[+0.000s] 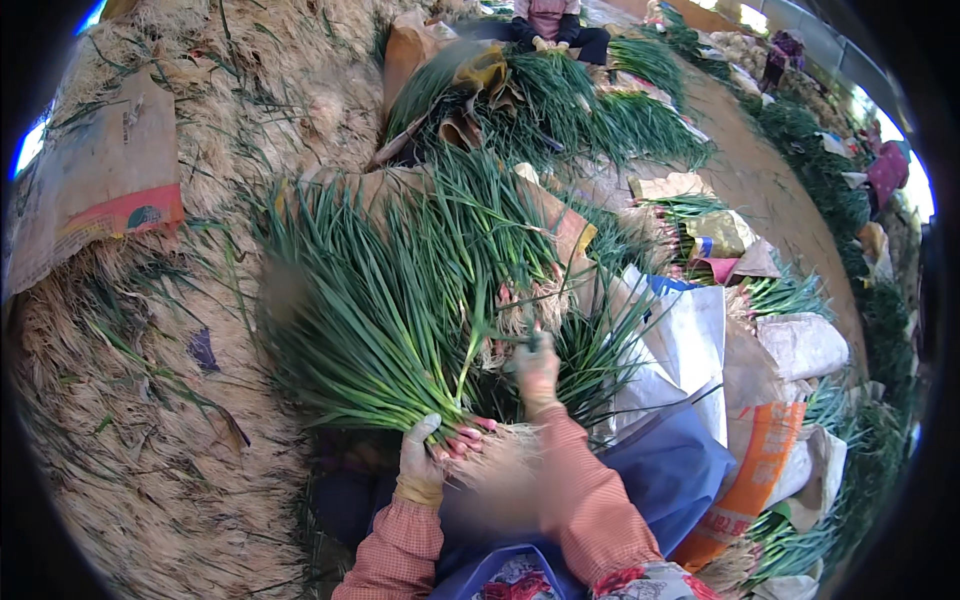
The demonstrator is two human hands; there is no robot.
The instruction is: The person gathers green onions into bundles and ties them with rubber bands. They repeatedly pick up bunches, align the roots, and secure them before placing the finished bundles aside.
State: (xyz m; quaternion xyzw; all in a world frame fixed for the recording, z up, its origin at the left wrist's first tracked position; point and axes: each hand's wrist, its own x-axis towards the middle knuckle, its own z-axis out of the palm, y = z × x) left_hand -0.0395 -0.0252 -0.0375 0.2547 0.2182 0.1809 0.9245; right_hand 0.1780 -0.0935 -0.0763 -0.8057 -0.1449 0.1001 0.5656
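Note:
My left hand [418, 455], in a pale glove, is closed round a thick bunch of scallions [400, 360] just above the roots. Their reddish-pink bulbs [465, 440] and pale, stringy roots [505, 450] point right, while the long green leaves fan out up and to the left. Close by on the right, my gloved right hand [538, 372] is raised and closed, somewhat blurred. Something small and dark shows at its fingers, too smeared to name. Beyond it lie more scallions [525, 300] with reddish bulbs and rooty ends.
Straw-like trimmed roots [180, 420] cover the ground on the left, with a printed sack [110, 170] on top. White sacks [680, 340] and wrapped bundles stand on the right. A large scallion heap [560, 110] lies ahead, where another person [548, 25] sits.

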